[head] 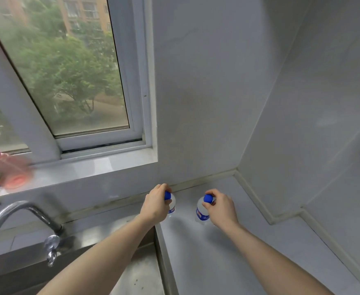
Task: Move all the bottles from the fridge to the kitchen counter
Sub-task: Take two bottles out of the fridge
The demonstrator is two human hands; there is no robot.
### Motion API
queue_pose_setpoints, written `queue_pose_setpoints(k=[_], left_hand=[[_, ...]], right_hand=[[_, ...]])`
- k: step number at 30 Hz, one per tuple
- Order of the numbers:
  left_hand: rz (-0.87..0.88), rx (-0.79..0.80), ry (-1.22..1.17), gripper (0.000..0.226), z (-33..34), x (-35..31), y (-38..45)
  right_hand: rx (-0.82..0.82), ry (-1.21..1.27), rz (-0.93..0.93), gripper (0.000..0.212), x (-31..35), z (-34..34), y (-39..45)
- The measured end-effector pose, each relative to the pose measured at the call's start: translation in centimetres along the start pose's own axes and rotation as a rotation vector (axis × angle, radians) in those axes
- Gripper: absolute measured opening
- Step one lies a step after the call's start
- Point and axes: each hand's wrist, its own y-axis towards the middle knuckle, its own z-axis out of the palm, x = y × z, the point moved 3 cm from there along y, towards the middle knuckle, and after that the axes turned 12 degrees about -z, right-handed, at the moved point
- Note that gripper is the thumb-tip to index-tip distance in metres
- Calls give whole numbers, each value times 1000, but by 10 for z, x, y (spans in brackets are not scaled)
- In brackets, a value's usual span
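Two clear plastic bottles with blue caps and blue labels stand upright on the grey kitchen counter [249, 248], near the back wall. My left hand [155, 204] grips the left bottle [171, 204] around its neck, just under the cap. My right hand [220, 206] pinches the right bottle [201, 210] at its cap and neck. The bottles stand about a hand's width apart. The fridge is out of view.
A steel sink [136, 273] lies left of the counter, with a chrome tap [10, 218] at its back. A window [68, 67] with a sill is above. Blurred pink and green items [6, 173] sit on the sill at far left. Walls close the counter's back and right.
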Motion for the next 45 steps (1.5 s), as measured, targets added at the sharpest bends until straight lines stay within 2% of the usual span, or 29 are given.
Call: queue_pose_setpoints(k=[17,34,40,45], left_hand=[[-23,20,68,26,25,29,86],[40,20,76,21,25,26,109],[57,21,86,34,14,27,112],[51,9,103,33,7,25,109]], right_hand=[[79,-34,-25,23,8,77,106],[185,-119,-46,31,16,105,138],[227,-97,-78,30,26,111,139],[246,-110,-73,30,31,111,138]])
